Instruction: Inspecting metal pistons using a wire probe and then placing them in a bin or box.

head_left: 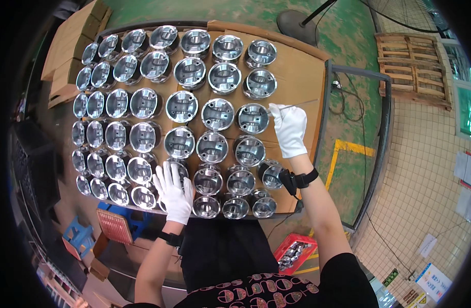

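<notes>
Several shiny metal pistons stand open side up in rows on a cardboard-covered table (297, 77). My left hand (175, 192), in a white glove, rests spread on a piston (175, 167) in the near rows. My right hand (289, 128), also gloved, is closed around a thin metal rod (297, 106) beside a piston (252, 118) at the right end of a middle row. The rod's tip sits at that piston's rim. Both wrists wear black bands.
A red crate (295, 252) of small metal parts sits below the table's near right corner. A wooden pallet (412, 69) lies far right, a fan base (296, 24) behind the table. Blue stools (79, 236) and cardboard boxes (71, 41) stand at left.
</notes>
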`<move>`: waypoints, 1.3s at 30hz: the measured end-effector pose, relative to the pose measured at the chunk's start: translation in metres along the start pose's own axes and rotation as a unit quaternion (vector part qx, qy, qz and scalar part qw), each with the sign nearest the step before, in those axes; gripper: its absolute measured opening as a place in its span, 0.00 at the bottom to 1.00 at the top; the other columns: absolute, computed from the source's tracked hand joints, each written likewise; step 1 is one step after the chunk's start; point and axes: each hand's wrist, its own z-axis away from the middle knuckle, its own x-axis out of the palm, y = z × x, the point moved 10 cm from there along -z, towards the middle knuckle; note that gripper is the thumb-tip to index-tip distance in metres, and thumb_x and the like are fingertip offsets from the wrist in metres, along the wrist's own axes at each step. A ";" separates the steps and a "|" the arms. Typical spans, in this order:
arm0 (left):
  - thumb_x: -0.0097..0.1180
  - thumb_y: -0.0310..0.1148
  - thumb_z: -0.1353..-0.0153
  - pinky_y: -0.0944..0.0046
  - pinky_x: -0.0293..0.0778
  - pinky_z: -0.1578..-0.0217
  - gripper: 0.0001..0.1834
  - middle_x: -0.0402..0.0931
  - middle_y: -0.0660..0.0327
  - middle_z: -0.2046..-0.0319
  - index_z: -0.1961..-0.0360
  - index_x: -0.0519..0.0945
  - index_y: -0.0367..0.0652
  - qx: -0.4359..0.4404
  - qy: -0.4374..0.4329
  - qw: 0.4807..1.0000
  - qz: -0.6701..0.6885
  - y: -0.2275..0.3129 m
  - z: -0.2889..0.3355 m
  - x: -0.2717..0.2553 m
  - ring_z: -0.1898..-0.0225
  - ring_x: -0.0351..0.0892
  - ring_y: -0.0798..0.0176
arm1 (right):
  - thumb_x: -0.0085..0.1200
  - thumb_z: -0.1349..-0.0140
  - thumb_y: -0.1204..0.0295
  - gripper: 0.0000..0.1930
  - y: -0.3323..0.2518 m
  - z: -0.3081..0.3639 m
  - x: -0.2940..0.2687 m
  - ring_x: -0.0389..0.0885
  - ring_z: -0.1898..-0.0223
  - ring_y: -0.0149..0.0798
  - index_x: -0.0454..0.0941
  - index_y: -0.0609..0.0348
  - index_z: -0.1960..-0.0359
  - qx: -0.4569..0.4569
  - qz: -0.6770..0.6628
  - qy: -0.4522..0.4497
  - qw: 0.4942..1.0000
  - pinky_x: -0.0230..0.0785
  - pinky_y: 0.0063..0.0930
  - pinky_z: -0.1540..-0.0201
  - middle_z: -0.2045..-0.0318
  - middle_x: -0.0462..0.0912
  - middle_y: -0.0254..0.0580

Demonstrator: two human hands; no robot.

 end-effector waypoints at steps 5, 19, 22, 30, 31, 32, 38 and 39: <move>0.50 0.42 0.30 0.35 0.42 0.24 0.34 0.59 0.41 0.26 0.29 0.65 0.31 -0.023 0.007 1.000 0.005 -0.012 0.037 0.025 0.24 0.51 0.33 | 0.52 0.26 0.53 0.24 -0.006 -0.003 -0.008 0.81 0.78 0.51 0.87 0.54 0.76 -0.014 -0.052 0.060 0.997 0.72 0.43 0.70 0.82 0.81 0.48; 0.51 0.39 0.35 0.39 0.43 0.23 0.33 0.63 0.46 0.27 0.30 0.69 0.36 -0.031 0.014 0.999 0.006 -0.012 0.040 0.031 0.24 0.53 0.35 | 0.55 0.28 0.57 0.21 -0.048 -0.002 -0.036 0.82 0.76 0.50 0.88 0.55 0.76 -0.063 -0.177 0.101 0.977 0.72 0.42 0.69 0.80 0.83 0.46; 0.52 0.38 0.35 0.39 0.43 0.23 0.33 0.63 0.47 0.27 0.30 0.69 0.36 -0.034 0.009 0.999 -0.001 -0.012 0.040 0.031 0.24 0.53 0.36 | 0.56 0.29 0.58 0.19 -0.053 -0.006 -0.009 0.82 0.75 0.51 0.89 0.55 0.75 -0.064 -0.100 0.048 0.992 0.73 0.43 0.67 0.79 0.84 0.48; 0.53 0.37 0.36 0.40 0.44 0.23 0.33 0.64 0.47 0.28 0.30 0.70 0.38 -0.041 0.014 0.999 -0.010 -0.015 0.042 0.031 0.24 0.54 0.38 | 0.58 0.31 0.57 0.20 -0.053 0.001 -0.019 0.82 0.76 0.50 0.88 0.57 0.75 -0.036 -0.219 0.032 0.974 0.72 0.42 0.68 0.80 0.84 0.46; 0.53 0.37 0.36 0.40 0.44 0.23 0.33 0.64 0.47 0.28 0.30 0.70 0.38 -0.040 0.016 0.999 -0.008 -0.014 0.041 0.031 0.24 0.54 0.38 | 0.59 0.32 0.58 0.19 -0.055 0.005 -0.030 0.82 0.76 0.50 0.88 0.57 0.76 -0.038 -0.244 0.029 0.969 0.72 0.42 0.68 0.80 0.84 0.46; 0.53 0.37 0.36 0.40 0.44 0.23 0.32 0.64 0.47 0.28 0.30 0.70 0.38 -0.039 0.018 0.999 -0.008 -0.014 0.042 0.031 0.24 0.54 0.38 | 0.59 0.32 0.58 0.18 -0.059 0.011 -0.031 0.82 0.76 0.50 0.88 0.56 0.76 -0.066 -0.206 0.027 0.976 0.72 0.42 0.68 0.80 0.84 0.45; 0.52 0.37 0.36 0.40 0.45 0.23 0.31 0.66 0.47 0.29 0.31 0.71 0.38 -0.031 0.041 0.999 -0.001 -0.006 0.038 0.029 0.24 0.56 0.40 | 0.55 0.31 0.58 0.17 -0.069 0.029 0.019 0.83 0.74 0.50 0.89 0.53 0.73 -0.149 -0.050 -0.067 0.985 0.72 0.45 0.66 0.77 0.85 0.43; 0.52 0.37 0.36 0.40 0.45 0.23 0.31 0.66 0.47 0.29 0.32 0.72 0.38 -0.029 0.044 0.999 0.000 -0.006 0.037 0.030 0.25 0.57 0.40 | 0.55 0.31 0.58 0.17 -0.066 0.031 0.022 0.83 0.74 0.50 0.89 0.53 0.73 -0.148 -0.050 -0.070 0.985 0.72 0.45 0.66 0.77 0.85 0.43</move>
